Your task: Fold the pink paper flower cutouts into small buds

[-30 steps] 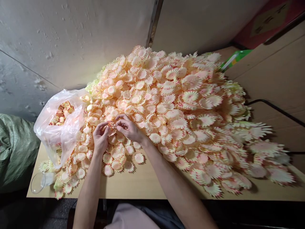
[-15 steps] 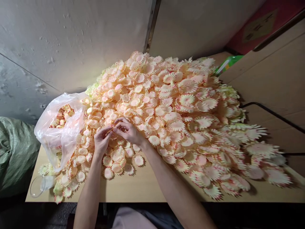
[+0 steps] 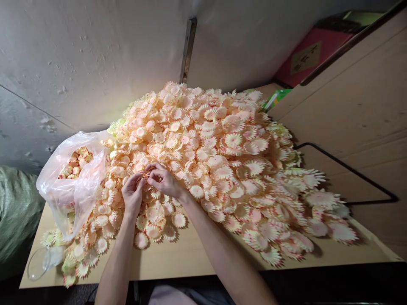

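Together, left hand and right hand adjoin petals; tabletop edge nearer.

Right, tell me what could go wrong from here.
The small piece between the left hand and right hand could slip and get lost in the similar-looking pile. The clear cup lies near the corner of the table, so a nudge might send it off. The open plastic bag might spill if tugged.

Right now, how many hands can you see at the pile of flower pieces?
2: the left hand and the right hand, side by side over the left part of the pile.
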The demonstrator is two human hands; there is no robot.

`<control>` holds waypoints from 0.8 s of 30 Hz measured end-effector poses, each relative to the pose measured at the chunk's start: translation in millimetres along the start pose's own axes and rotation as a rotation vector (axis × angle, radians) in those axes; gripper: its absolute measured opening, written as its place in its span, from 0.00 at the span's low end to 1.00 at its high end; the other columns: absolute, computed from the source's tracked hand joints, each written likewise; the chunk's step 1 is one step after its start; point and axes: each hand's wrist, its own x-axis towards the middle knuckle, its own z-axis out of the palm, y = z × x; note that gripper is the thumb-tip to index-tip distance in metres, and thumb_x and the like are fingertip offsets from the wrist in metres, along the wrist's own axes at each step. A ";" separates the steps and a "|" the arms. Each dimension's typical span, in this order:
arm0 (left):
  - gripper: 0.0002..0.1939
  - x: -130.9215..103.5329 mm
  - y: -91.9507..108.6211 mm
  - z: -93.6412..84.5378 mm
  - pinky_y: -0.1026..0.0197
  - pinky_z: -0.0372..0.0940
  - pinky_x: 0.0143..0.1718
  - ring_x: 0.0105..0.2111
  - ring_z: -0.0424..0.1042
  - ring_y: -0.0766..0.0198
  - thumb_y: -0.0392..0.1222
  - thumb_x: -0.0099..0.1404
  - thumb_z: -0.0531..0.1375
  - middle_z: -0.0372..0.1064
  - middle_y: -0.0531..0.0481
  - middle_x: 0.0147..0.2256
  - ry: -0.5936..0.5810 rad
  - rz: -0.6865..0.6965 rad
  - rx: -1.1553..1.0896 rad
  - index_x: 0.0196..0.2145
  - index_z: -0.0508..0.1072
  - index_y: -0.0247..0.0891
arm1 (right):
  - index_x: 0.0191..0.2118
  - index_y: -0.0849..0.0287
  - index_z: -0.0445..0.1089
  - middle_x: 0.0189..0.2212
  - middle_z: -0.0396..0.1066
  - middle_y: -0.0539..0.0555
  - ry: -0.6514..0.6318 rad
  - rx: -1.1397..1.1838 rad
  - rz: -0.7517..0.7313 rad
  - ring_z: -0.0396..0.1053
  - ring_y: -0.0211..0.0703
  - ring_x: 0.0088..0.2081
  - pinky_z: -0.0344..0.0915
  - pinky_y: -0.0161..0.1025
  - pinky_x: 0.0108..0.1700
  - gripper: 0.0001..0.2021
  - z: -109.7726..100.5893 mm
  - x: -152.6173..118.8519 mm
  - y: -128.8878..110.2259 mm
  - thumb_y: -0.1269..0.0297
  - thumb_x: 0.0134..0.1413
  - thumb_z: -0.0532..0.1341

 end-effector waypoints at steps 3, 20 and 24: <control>0.12 0.6 -2.6 0.4 0.66 0.68 0.43 0.39 0.75 0.67 0.43 0.57 0.67 0.76 0.49 0.38 0.087 0.002 -0.022 0.39 0.76 0.38 | 0.24 0.59 0.67 0.46 0.63 0.57 -0.013 0.012 0.002 0.66 0.45 0.50 0.62 0.46 0.55 0.08 2.2 -0.2 -2.2 0.66 0.53 0.61; 0.22 4.3 0.0 -5.0 0.62 0.69 0.47 0.45 0.75 0.63 0.44 0.57 0.67 0.74 0.45 0.48 -0.004 -0.008 -0.037 0.49 0.72 0.42 | 0.19 0.56 0.50 0.32 0.69 0.53 0.223 0.211 0.068 0.66 0.41 0.35 0.65 0.41 0.42 0.22 -3.8 -1.0 0.1 0.59 0.47 0.65; 0.20 3.3 5.1 -3.2 0.60 0.69 0.50 0.48 0.75 0.59 0.43 0.56 0.69 0.73 0.43 0.50 -0.053 0.021 -0.014 0.46 0.74 0.39 | 0.25 0.57 0.61 0.34 0.67 0.52 0.188 0.245 0.048 0.67 0.41 0.37 0.65 0.40 0.43 0.16 -3.1 0.2 -0.3 0.54 0.49 0.66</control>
